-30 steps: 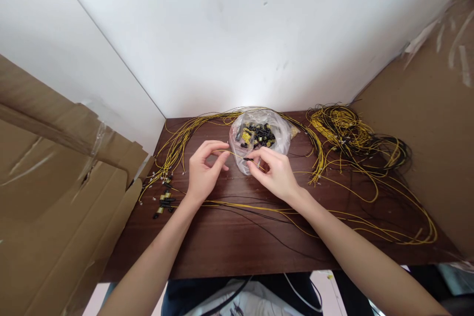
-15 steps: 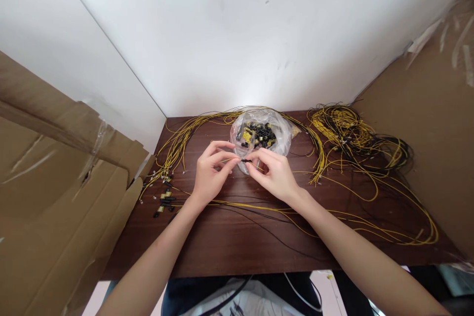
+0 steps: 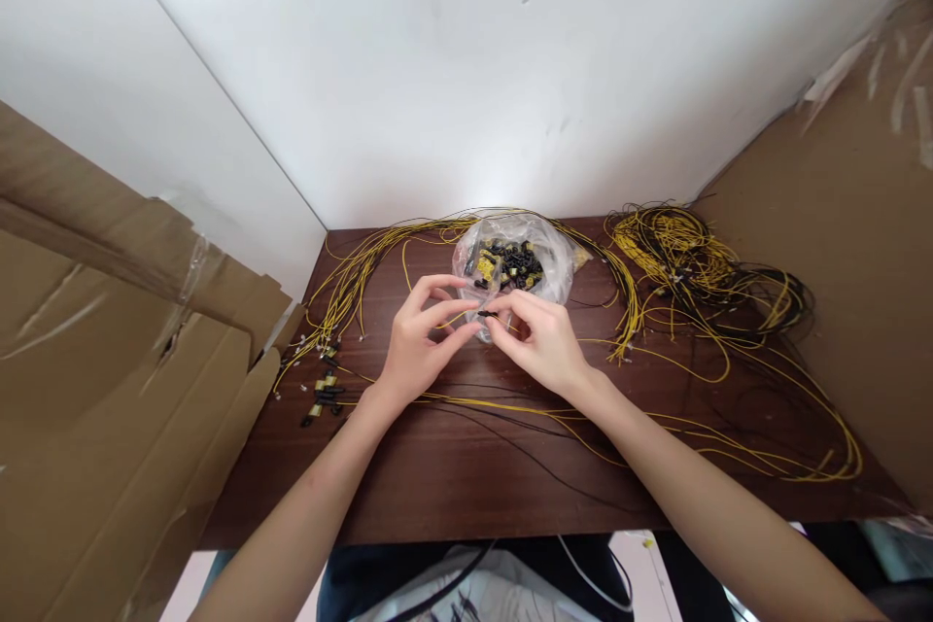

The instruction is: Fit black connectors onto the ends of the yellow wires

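Near the middle of the table, my right hand [image 3: 537,335] pinches a small black connector [image 3: 487,314] between thumb and fingertips. A thin yellow wire [image 3: 453,320] runs from the connector's left side back into my left hand [image 3: 430,335]. The thumb and index fingertips of that hand are slightly apart around the wire, close to the connector's end; its other fingers are spread. Just behind both hands sits a clear plastic bag [image 3: 560,262], opened at the top, with black connectors [image 3: 521,264] and yellow pieces inside.
Several black connectors with yellow parts [image 3: 326,396] lie on the left of the brown table [image 3: 437,505]. Bundled yellow and black wires [image 3: 364,258] arc along the back, and a tangled pile [image 3: 671,248] is at right. Cardboard [image 3: 131,389] walls the left; more cardboard [image 3: 831,243] stands right.
My left thumb and index finger have parted slightly from their pinch on the wire. The connector has shifted a little right with my right hand. A yellow wire loop now shows behind my left hand.
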A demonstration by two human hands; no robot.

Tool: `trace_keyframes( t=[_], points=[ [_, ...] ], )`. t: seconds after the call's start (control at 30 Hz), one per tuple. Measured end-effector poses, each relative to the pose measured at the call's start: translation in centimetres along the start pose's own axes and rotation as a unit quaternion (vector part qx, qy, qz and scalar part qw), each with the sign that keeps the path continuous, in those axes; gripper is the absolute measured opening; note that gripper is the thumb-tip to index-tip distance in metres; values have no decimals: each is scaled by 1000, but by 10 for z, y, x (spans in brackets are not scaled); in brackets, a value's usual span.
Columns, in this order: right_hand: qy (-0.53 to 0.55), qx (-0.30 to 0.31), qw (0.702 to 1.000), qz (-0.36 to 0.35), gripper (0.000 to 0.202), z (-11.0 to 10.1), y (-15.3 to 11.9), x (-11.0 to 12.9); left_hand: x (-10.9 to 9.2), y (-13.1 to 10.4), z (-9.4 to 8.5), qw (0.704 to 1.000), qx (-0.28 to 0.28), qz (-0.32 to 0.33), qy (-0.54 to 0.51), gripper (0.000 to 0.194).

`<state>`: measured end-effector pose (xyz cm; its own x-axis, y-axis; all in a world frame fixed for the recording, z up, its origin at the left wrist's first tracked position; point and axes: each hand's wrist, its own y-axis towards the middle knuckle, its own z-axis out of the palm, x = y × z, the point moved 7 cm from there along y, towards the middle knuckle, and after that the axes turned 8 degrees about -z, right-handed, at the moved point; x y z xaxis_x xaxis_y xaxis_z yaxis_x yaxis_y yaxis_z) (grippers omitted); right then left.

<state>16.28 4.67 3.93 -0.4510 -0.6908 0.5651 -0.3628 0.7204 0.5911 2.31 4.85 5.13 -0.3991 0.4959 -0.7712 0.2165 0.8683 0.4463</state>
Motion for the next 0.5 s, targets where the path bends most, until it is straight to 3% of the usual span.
trace_keyframes(
  t=[0.23, 0.5],
  points=[
    [4, 12, 1000, -12, 13, 1, 1, 4, -3, 1, -2, 1000, -18, 7, -9, 11],
    [9, -7, 1000, -2, 9, -2, 1, 1, 14, 3, -12, 991, -64, -78, -93, 9]
  ],
)
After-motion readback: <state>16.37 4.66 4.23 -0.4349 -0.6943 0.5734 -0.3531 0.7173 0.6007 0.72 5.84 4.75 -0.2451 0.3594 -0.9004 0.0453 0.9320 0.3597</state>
